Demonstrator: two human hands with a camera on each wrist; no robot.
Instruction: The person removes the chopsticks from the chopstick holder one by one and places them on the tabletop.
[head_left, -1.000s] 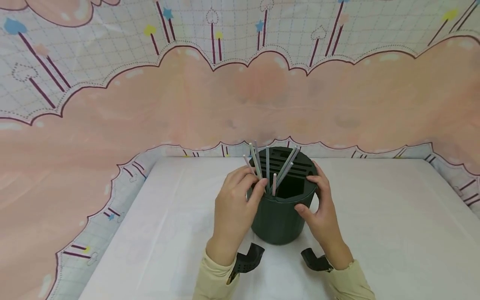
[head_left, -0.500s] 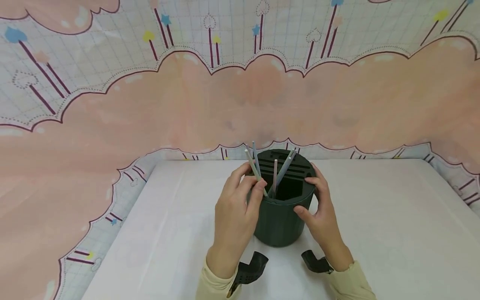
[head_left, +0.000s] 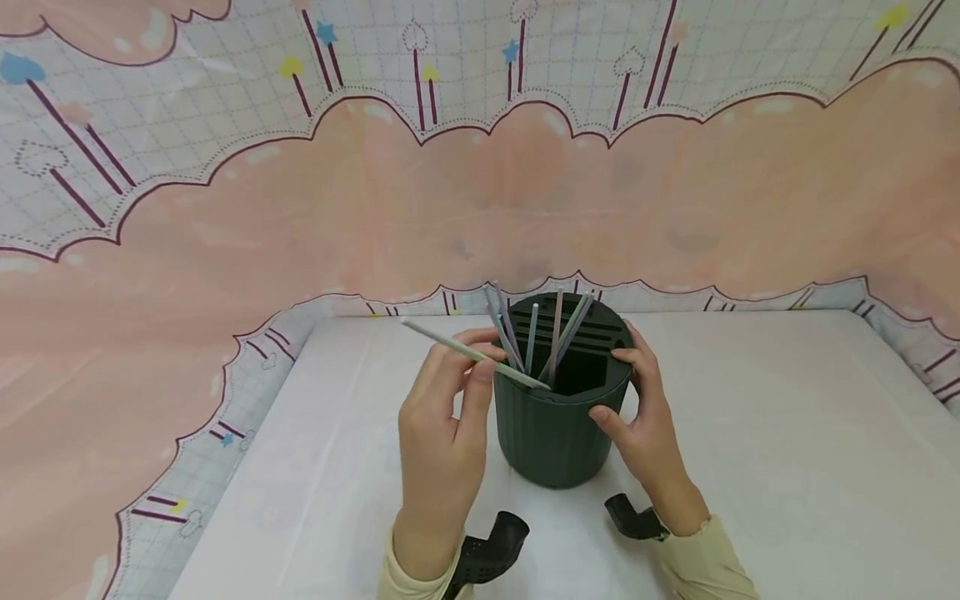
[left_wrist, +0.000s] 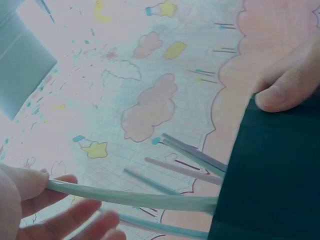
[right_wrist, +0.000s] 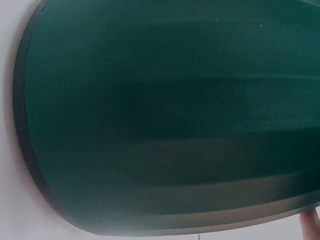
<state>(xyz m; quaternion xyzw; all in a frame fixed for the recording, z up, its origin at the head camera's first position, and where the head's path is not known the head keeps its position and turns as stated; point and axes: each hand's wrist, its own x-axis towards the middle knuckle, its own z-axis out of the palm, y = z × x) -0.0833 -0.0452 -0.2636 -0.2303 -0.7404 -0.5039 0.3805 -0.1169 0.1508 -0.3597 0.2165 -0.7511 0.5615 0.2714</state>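
L hand pulls one stick out of the holder; R hand steadies it.

L hand (head_left: 438, 433) now pinches a pale green stick (head_left: 476, 356) btwn thumb and fingers; 0.5 s ago that stick stood steep in the bunch, since then it's been swung down and its upper end carried out to the left. Judged: it's nearly free of the holder (head_left: 558, 417), lift-out step abt done. Long axis now near level, running upper left to lower right; free end points left and away, lower tip at the holder's rim opening. Other sticks (head_left: 534, 337) stand tilted inside. R hand (head_left: 641, 417) curls round the holder's right wall, same as before. Holder sits mid table (head_left: 787, 467).
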